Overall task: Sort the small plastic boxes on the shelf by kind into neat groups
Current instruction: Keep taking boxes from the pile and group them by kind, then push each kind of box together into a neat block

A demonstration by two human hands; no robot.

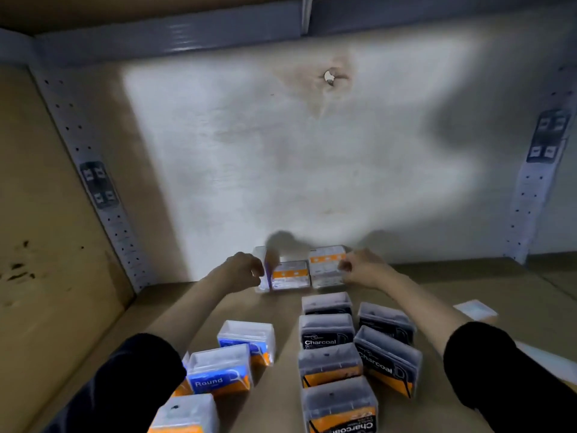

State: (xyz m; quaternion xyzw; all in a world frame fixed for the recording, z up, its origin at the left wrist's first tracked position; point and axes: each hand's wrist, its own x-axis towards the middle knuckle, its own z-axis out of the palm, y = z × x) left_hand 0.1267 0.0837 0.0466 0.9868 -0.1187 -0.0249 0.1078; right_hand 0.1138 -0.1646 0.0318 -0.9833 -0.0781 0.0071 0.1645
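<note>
Three clear boxes with orange bands stand against the back wall. My left hand (246, 270) grips the leftmost one (261, 267), which is turned edge-on. Beside it sits a lower middle box (290, 275). My right hand (359, 268) pinches the right side of the taller right box (326, 265). Nearer to me, several dark "Charcoal" boxes (326, 334) lie in two rough columns at centre right. Blue "Round" boxes (220, 371) cluster at lower left.
The cardboard-coloured shelf board (468, 282) runs back to a pale wall. Perforated metal uprights (103, 195) stand at both rear corners. A small flat clear piece (476, 309) lies on the shelf at far right.
</note>
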